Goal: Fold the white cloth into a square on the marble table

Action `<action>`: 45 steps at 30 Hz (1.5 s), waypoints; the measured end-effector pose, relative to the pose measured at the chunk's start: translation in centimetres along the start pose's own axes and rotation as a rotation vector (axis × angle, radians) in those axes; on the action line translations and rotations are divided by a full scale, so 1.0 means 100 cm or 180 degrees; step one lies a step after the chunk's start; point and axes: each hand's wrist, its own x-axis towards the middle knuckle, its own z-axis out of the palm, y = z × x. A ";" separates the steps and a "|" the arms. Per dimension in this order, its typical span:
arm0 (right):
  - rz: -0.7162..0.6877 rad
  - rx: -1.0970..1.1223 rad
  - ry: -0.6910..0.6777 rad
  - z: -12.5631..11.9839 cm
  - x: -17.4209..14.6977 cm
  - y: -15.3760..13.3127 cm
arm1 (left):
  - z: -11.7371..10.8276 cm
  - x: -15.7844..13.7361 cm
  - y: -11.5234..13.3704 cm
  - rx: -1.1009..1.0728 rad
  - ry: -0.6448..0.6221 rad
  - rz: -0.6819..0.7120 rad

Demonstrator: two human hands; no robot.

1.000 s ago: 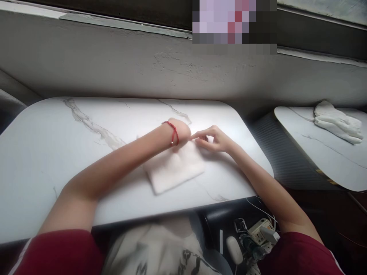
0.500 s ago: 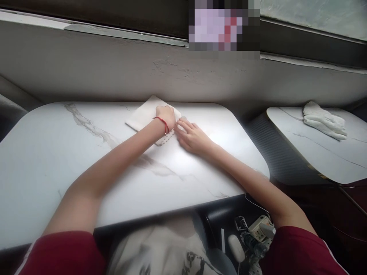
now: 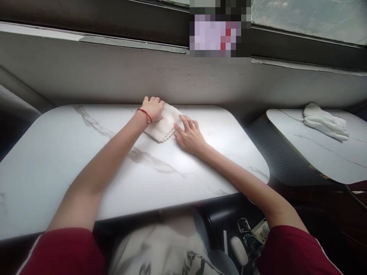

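Note:
A white cloth point(image 3: 168, 124) with a scalloped, stitched edge lies folded on the white marble-patterned table point(image 3: 120, 183), near its far side. My left hand point(image 3: 153, 108), with a red cord bracelet at the wrist, rests flat over the cloth's left part, fingers stretched toward the wall. At the cloth's right edge is my right hand point(image 3: 190, 134); its fingers are apart and slightly bent, with the tips touching the fabric or just beside it. The left hand covers the cloth's upper left part.
A second marble-patterned table point(image 3: 318, 149) stands to the right, with a crumpled white cloth point(image 3: 325, 121) on it. The wall point(image 3: 114, 76) runs close behind the tables. Below the near edge, a white oblong object point(image 3: 239, 250) and a power strip point(image 3: 261, 231) lie at the right.
My left hand has moved left and away from my right hand, flattening out on the cloth. The cloth now looks folded over and smaller. My right hand's fingers have spread.

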 end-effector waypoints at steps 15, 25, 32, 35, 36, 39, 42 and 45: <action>-0.0521 0.1033 -0.0452 0.004 0.005 0.005 | 0.021 -0.155 -0.049 -0.0405 0.0571 0.0369; -0.1457 0.1510 -0.0002 -0.007 0.006 -0.031 | 0.027 -0.185 -0.046 -0.1156 -0.0011 0.1072; -0.1817 0.1206 0.0285 -0.002 0.017 -0.054 | 0.018 -0.183 -0.072 -0.0965 -0.0164 0.0612; -0.2301 0.1184 0.0148 -0.002 0.025 -0.069 | 0.013 -0.182 -0.083 -0.1005 -0.0223 0.0168; -0.2424 0.1206 0.0083 -0.002 0.029 -0.074 | 0.013 -0.182 -0.087 -0.1007 -0.0205 0.0044; -0.2467 0.1294 -0.0116 0.005 0.044 -0.088 | 0.012 -0.184 -0.098 -0.0912 0.0034 -0.0200; -0.2358 0.1360 -0.0199 0.017 0.062 -0.095 | 0.014 -0.185 -0.107 -0.0651 0.0415 -0.0403; -0.2255 0.1331 -0.0163 0.029 0.081 -0.099 | 0.019 -0.184 -0.113 -0.0375 0.0670 -0.0556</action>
